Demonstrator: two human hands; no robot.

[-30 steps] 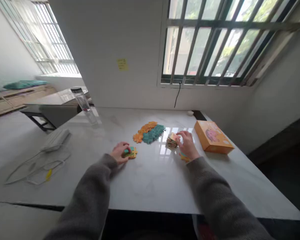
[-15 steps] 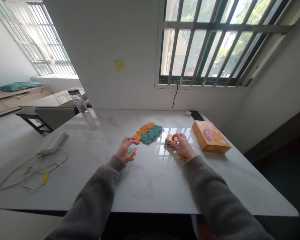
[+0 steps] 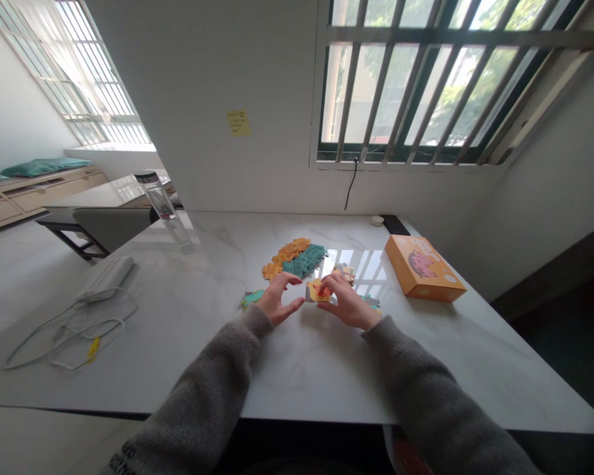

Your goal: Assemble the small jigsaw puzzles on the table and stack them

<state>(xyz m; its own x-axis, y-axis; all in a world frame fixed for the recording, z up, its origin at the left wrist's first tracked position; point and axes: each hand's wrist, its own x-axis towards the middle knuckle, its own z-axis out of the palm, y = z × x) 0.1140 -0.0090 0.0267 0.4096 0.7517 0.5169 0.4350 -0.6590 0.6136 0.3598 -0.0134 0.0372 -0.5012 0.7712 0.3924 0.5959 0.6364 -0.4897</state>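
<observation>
My right hand (image 3: 345,301) pinches an orange and yellow puzzle piece (image 3: 317,291) just above the white marble table (image 3: 297,363). My left hand (image 3: 277,300) hovers beside it with fingers spread, holding nothing. A teal and orange piece (image 3: 252,298) lies on the table just left of my left hand. Behind my hands sits a joined patch of orange pieces (image 3: 287,254) and teal pieces (image 3: 304,260). A small stack of loose pieces (image 3: 345,271) lies behind my right hand.
An orange puzzle box (image 3: 422,267) lies at the right. A clear water bottle (image 3: 163,206) stands at the back left. A white adapter (image 3: 106,277) with looped cable (image 3: 69,336) lies at the left. Wall and barred window stand behind.
My right hand left the stack and came toward the middle with a piece. My left hand let go of the teal piece and moved right to meet it.
</observation>
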